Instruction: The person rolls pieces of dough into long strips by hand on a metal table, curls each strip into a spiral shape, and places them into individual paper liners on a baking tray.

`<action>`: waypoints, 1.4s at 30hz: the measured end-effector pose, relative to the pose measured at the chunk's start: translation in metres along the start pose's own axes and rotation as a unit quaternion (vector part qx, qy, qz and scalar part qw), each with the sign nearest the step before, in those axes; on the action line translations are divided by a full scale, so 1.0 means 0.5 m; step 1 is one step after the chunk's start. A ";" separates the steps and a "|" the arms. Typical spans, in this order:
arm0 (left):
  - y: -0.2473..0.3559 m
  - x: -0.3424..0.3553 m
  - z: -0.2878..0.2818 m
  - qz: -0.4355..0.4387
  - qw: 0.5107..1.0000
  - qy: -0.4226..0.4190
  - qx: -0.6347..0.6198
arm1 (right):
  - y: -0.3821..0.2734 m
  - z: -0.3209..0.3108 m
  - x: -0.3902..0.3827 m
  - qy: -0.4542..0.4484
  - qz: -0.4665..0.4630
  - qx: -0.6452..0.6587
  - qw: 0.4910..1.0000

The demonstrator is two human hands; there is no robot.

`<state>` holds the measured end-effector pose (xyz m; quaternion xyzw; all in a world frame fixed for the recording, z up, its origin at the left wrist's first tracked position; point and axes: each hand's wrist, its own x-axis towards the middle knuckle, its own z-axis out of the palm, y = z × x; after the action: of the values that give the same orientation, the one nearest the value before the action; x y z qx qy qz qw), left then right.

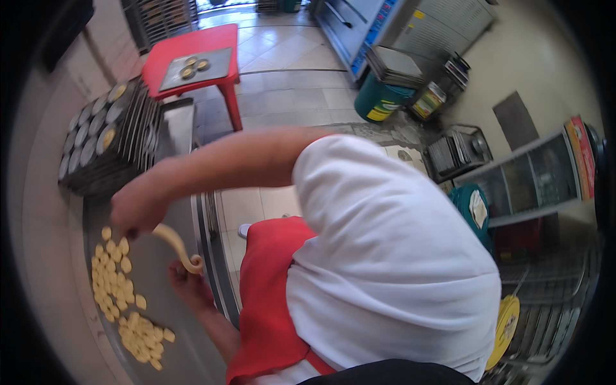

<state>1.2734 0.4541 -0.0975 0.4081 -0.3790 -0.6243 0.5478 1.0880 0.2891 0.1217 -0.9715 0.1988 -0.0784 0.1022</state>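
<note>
My right hand (139, 206) is closed on the upper end of a pale dough rope (174, 239), above a grey metal worktop (183, 340). The rope hangs in an S-bend to a curled lower end, where my left hand (191, 285) has its fingers closed on it, partly hidden by the curl. Left of my hands, many small cut dough pieces (113, 276) lie spread on the worktop, with another heap of pieces (141, 337) nearer me.
Stacked trays of round tins (96, 135) stand at the worktop's far end. Beyond are a red table (167, 54) with a tray (212, 64), green bucket (372, 96) and steel appliance (340, 32). At right are racks (539, 327). My red apron (269, 269) is beside the worktop.
</note>
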 end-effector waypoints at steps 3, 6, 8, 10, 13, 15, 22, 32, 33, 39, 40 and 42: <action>0.027 -0.008 0.005 0.057 0.984 -0.020 -0.168 | -0.049 -0.006 -0.048 -0.150 -0.087 0.183 0.968; 0.042 0.007 0.015 0.082 0.978 -0.064 -0.180 | -0.132 -0.076 -0.065 -0.053 0.015 0.254 0.966; 0.077 0.037 0.074 0.066 0.974 -0.078 -0.200 | -0.100 -0.064 -0.073 0.017 0.086 0.257 0.962; 0.083 0.032 0.046 0.059 0.971 -0.088 -0.216 | -0.077 -0.035 -0.058 0.046 0.124 0.277 0.952; 0.160 0.082 0.067 0.032 0.954 -0.082 -0.285 | -0.024 -0.008 -0.048 0.053 0.192 0.354 0.914; 0.204 0.096 0.072 -0.016 0.943 -0.078 -0.324 | 0.005 0.041 -0.064 0.062 0.224 0.440 0.867; 0.230 0.268 0.104 -0.021 0.994 0.064 -0.081 | 0.142 0.109 -0.027 0.132 0.275 0.637 0.708; 0.206 0.385 -0.210 -0.008 0.733 0.443 0.516 | 0.756 -0.159 0.117 0.155 0.287 0.424 0.845; 0.151 0.347 -0.290 -0.046 0.662 0.470 0.581 | 0.797 -0.158 0.123 0.107 0.299 0.405 0.857; 0.033 0.245 -0.440 -0.169 0.571 0.508 0.623 | 0.787 -0.116 0.164 0.058 0.138 -0.127 0.981; 0.034 0.236 -0.444 -0.156 0.568 0.513 0.624 | 0.751 -0.130 0.169 0.078 0.164 -0.098 0.978; 0.047 0.229 -0.433 -0.205 0.597 0.530 0.566 | 0.665 -0.139 0.146 0.098 0.192 -0.017 0.976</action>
<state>1.4748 0.3322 -0.1686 0.9624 -0.2056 -0.0539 0.1693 1.0180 -0.0512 0.1205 -0.9045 0.3918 -0.1484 0.0793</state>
